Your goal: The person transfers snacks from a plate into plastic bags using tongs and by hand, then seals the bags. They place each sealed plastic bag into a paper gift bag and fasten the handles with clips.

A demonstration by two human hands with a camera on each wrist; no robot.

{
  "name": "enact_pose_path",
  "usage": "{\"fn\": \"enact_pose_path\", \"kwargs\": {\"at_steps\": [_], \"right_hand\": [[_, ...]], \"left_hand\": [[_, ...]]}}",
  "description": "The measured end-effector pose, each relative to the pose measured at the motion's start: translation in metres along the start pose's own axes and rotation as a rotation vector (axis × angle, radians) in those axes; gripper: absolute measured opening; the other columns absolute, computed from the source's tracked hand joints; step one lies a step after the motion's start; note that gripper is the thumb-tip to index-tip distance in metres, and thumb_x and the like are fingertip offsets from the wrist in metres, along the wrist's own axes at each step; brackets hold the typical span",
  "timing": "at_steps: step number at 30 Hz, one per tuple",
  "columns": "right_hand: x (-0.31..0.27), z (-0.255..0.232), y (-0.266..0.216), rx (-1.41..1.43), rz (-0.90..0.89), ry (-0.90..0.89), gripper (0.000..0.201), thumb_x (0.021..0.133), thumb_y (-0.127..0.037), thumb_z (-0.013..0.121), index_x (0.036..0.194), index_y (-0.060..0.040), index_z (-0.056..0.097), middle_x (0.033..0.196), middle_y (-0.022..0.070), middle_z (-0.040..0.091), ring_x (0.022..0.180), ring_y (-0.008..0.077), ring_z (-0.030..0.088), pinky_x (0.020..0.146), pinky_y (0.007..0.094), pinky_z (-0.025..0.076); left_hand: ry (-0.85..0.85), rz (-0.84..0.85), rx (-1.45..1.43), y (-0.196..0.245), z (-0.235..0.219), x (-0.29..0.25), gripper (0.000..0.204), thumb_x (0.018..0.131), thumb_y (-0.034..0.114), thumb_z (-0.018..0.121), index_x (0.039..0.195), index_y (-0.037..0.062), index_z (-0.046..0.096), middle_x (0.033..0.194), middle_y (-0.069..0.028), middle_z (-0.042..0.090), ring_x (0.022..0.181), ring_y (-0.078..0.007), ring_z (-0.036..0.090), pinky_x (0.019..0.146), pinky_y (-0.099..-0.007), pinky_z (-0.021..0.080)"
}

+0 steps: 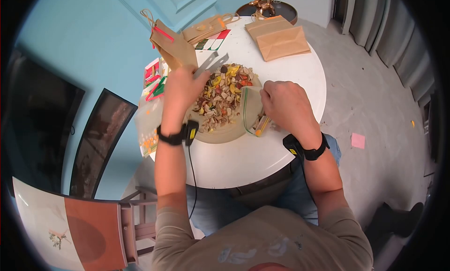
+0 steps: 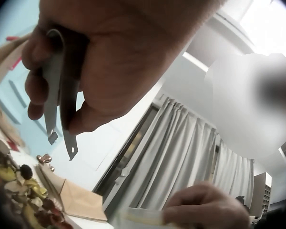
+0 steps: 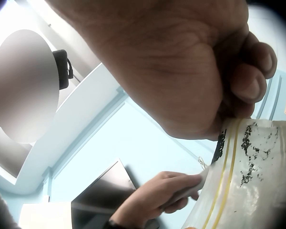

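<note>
My left hand (image 1: 182, 87) grips a pair of flat metal tongs (image 1: 212, 66), whose two tips stand apart with nothing between them in the left wrist view. Below and right of the tongs lies a heap of mixed dried pieces (image 1: 226, 95), yellow, red and pale brown, on a round plate (image 1: 219, 137). The fingers of my right hand (image 1: 289, 104) pinch the top edge of a clear zip bag (image 3: 257, 176) with yellow seal lines and black print. That bag hangs at the plate's right side, with some pieces showing near its bottom.
Kraft paper bags stand at the back left (image 1: 171, 46) and lie at the back right (image 1: 283, 39) of the round white table (image 1: 304, 79). Red and green strips (image 1: 157, 88) lie along the left edge. Behind stands a dark round tray (image 1: 286, 13) with a copper balloon-dog figure (image 1: 265, 6).
</note>
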State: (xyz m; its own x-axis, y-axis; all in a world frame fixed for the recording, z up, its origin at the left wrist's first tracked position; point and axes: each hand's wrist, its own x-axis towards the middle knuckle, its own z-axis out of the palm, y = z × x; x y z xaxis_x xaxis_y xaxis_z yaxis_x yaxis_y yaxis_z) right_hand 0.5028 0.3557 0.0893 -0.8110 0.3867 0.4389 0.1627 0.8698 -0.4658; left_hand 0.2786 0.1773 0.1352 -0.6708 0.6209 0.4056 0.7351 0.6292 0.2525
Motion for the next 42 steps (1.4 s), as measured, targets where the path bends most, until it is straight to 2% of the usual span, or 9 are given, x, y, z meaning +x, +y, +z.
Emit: {"fn": "enact_pose_path", "kwargs": {"at_steps": [5,13,17,19,22,28,32,37,42], "right_hand": [[0.001,-0.004,0.004,0.003,-0.001,0.027,0.023,0.099,-0.011,0.067,0.083,0.0034,0.074,0.073,0.0264,0.07,0.073,0.045,0.073,0.074,0.0532,0.059],[-0.001,-0.005,0.009,0.01,-0.016,0.046,0.023,0.097,-0.01,0.068,0.079,0.0028,0.073,0.072,0.0259,0.07,0.071,0.0451,0.073,0.072,0.0534,0.059],[-0.003,-0.009,0.009,0.01,-0.021,0.065,0.023,0.097,-0.011,0.068,0.079,0.0027,0.073,0.072,0.0258,0.07,0.071,0.0451,0.073,0.072,0.0533,0.059],[-0.003,-0.009,0.008,0.006,-0.01,0.062,0.023,0.097,-0.011,0.068,0.08,0.0026,0.073,0.072,0.0257,0.07,0.071,0.0452,0.073,0.073,0.0532,0.059],[-0.001,-0.007,0.006,0.013,-0.004,0.043,0.023,0.097,-0.011,0.068,0.08,0.0027,0.074,0.073,0.0258,0.07,0.072,0.0454,0.073,0.073,0.0532,0.06],[0.001,-0.008,0.006,0.007,0.023,-0.003,0.026,0.102,-0.016,0.069,0.084,0.0024,0.074,0.077,0.0247,0.072,0.076,0.0451,0.072,0.077,0.0529,0.058],[0.0,-0.006,0.006,0.006,-0.007,0.024,0.022,0.097,-0.012,0.069,0.08,0.0022,0.074,0.074,0.0257,0.071,0.072,0.0444,0.074,0.072,0.0533,0.059],[0.0,-0.007,0.004,0.009,-0.001,0.017,0.022,0.098,-0.011,0.069,0.081,0.0024,0.074,0.073,0.0257,0.071,0.072,0.0444,0.074,0.072,0.0533,0.059],[0.001,-0.007,0.006,0.01,-0.019,0.034,0.023,0.098,-0.012,0.069,0.081,0.0027,0.074,0.072,0.0259,0.07,0.072,0.0446,0.074,0.072,0.053,0.059]], "left_hand": [[-0.178,-0.02,0.085,-0.002,0.058,0.047,0.05,0.093,0.046,0.081,0.094,-0.0041,0.084,0.087,-0.0273,0.079,0.083,-0.0463,0.079,0.08,-0.0512,0.063],[-0.415,-0.112,0.102,0.016,0.024,0.005,0.045,0.091,0.042,0.084,0.097,-0.0018,0.086,0.083,-0.0286,0.077,0.082,-0.0446,0.079,0.08,-0.0507,0.063],[-0.208,-0.074,0.087,0.006,0.024,0.003,0.042,0.094,0.038,0.081,0.087,-0.0031,0.082,0.068,-0.0206,0.075,0.076,-0.0405,0.079,0.076,-0.0502,0.063],[-0.056,-0.068,0.134,-0.007,0.031,0.018,0.045,0.093,0.04,0.082,0.088,-0.0043,0.081,0.079,-0.0255,0.077,0.082,-0.0449,0.079,0.078,-0.0522,0.063],[-0.024,-0.075,0.162,-0.033,0.058,0.04,0.048,0.091,0.047,0.082,0.092,-0.0016,0.084,0.086,-0.0299,0.077,0.084,-0.0459,0.079,0.079,-0.0526,0.062],[-0.266,-0.13,0.253,-0.031,0.048,0.026,0.043,0.09,0.039,0.085,0.092,-0.0041,0.082,0.096,-0.029,0.08,0.095,-0.0472,0.08,0.083,-0.0537,0.064],[-0.204,-0.128,0.234,-0.03,0.032,0.019,0.043,0.091,0.039,0.085,0.092,-0.0035,0.082,0.094,-0.0288,0.08,0.092,-0.0473,0.08,0.081,-0.0547,0.064],[0.048,-0.054,0.276,-0.036,0.057,0.038,0.039,0.091,0.037,0.083,0.093,-0.0016,0.083,0.087,-0.0278,0.079,0.084,-0.0483,0.079,0.078,-0.0556,0.065],[-0.109,-0.029,0.324,-0.027,0.059,0.028,0.039,0.092,0.041,0.081,0.098,0.0032,0.085,0.09,-0.0268,0.079,0.087,-0.0462,0.079,0.081,-0.0542,0.064]]}}
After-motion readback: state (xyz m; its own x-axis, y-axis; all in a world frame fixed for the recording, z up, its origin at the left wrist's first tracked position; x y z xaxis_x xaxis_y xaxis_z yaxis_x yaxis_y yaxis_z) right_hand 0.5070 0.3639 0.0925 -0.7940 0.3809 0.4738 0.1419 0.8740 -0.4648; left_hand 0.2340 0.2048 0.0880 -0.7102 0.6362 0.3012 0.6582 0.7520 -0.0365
